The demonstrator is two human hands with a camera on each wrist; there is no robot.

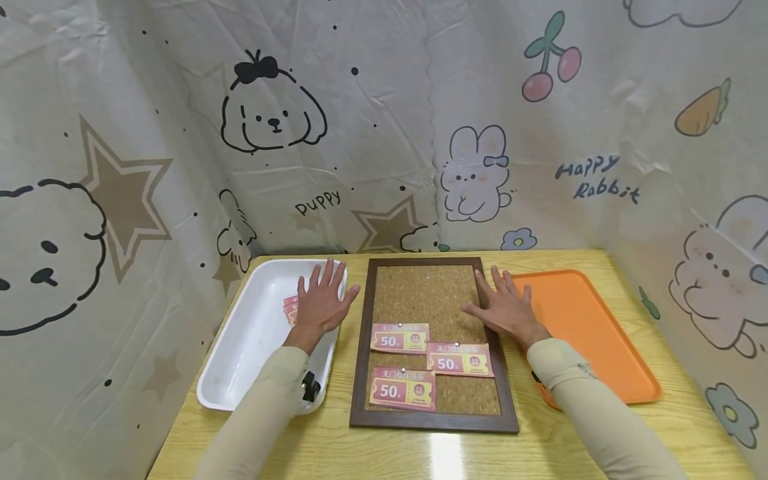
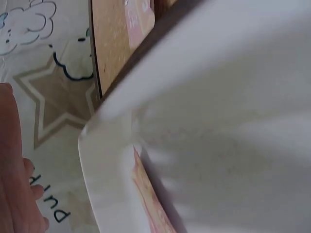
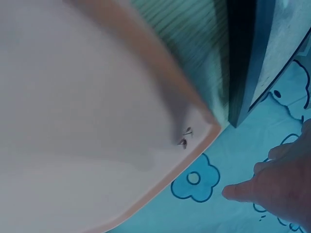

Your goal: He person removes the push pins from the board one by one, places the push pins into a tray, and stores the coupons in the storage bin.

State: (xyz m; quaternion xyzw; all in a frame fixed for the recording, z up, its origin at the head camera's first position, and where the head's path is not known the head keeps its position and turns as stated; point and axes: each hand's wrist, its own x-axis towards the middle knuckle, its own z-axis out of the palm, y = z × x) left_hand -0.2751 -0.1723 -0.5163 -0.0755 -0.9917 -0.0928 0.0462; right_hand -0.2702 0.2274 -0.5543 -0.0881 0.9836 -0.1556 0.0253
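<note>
My left hand (image 1: pixel 324 303) hovers above the far end of a white plastic tray (image 1: pixel 237 353), its fingers spread straight and holding nothing. Below it, a few pink coupons (image 1: pixel 291 307) lie in that tray, partly covered by the hand. My right hand (image 1: pixel 507 310), also spread and holding nothing, is over the right frame edge of a cork board (image 1: pixel 420 293) and the near side of an orange tray (image 1: pixel 585 327). Three pink-and-yellow coupons marked 50 are pinned to the board: an upper left coupon (image 1: pixel 399 339), a right coupon (image 1: pixel 459 361) and a lower left coupon (image 1: pixel 403 389).
Two small pins (image 3: pixel 184 138) lie in a corner of the orange tray in the right wrist view. A wooden table (image 1: pixel 324 450) carries everything. Printed cloth (image 1: pixel 372 87) with cartoon figures hangs behind and along both sides.
</note>
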